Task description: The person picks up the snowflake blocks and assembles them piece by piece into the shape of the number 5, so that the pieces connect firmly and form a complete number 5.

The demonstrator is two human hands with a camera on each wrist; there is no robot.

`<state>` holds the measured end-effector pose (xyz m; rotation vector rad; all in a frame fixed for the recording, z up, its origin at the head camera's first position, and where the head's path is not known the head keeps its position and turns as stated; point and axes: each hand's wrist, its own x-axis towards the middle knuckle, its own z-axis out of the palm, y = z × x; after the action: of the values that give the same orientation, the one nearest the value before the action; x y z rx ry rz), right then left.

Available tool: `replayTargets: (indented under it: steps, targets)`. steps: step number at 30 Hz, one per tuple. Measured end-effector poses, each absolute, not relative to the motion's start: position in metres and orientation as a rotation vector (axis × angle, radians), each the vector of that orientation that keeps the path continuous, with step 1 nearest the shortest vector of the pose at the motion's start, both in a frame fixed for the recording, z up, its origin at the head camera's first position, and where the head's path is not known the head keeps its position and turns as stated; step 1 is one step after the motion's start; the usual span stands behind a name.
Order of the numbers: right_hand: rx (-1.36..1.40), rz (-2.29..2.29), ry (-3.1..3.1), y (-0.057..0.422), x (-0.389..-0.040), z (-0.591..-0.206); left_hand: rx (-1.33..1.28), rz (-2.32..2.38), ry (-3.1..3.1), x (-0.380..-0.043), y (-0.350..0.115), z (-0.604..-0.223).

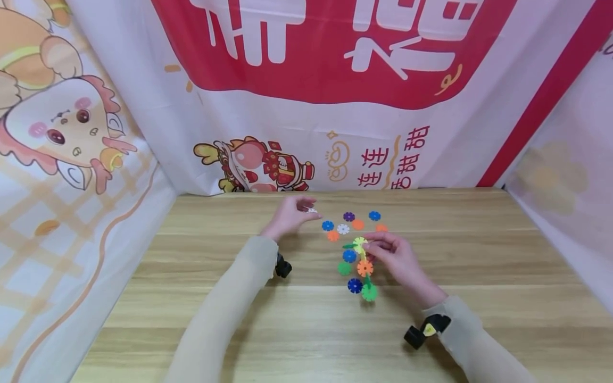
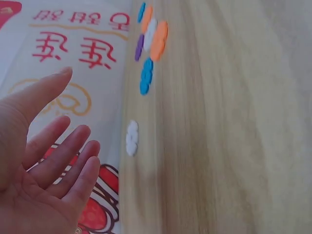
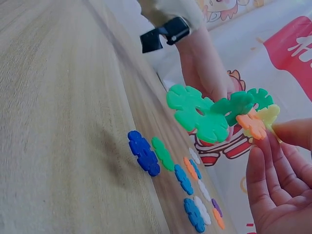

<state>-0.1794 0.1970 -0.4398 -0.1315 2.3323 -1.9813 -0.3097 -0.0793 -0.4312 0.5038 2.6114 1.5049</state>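
My right hand [image 1: 392,258] pinches a yellow snowflake disc [image 1: 360,244] between thumb and fingertips. It belongs to a chain of interlocked discs raised over the table, with an orange disc [image 1: 365,267], dark green ones and a light green disc [image 3: 197,114] at the near end. My left hand [image 1: 291,214] hovers toward the back of the table, thumb and fingers spread apart. Close by, a white disc [image 2: 131,138] lies on the wood, and the left wrist view shows a gap between it and the fingers.
Loose discs lie around the chain: a dark blue one [image 1: 355,285], a green one [image 1: 344,268], a purple one [image 1: 349,216], and several blue, orange and white ones. A printed cloth [image 1: 268,122] hangs along the table's back edge, with more cloth at both sides.
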Motion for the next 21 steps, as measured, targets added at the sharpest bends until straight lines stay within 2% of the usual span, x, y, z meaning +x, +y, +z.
replayTargets:
  steps: [7, 21]
  targets:
    - [-0.113, -1.937, 2.343, 0.197, -0.18, -0.436, 0.369, 1.453, 2.613, -0.328, -0.08, -0.441]
    - [-0.141, -1.937, 2.303, 0.198, -0.181, -0.438, 0.249, 1.199, 2.738, -0.337, -0.074, -0.449]
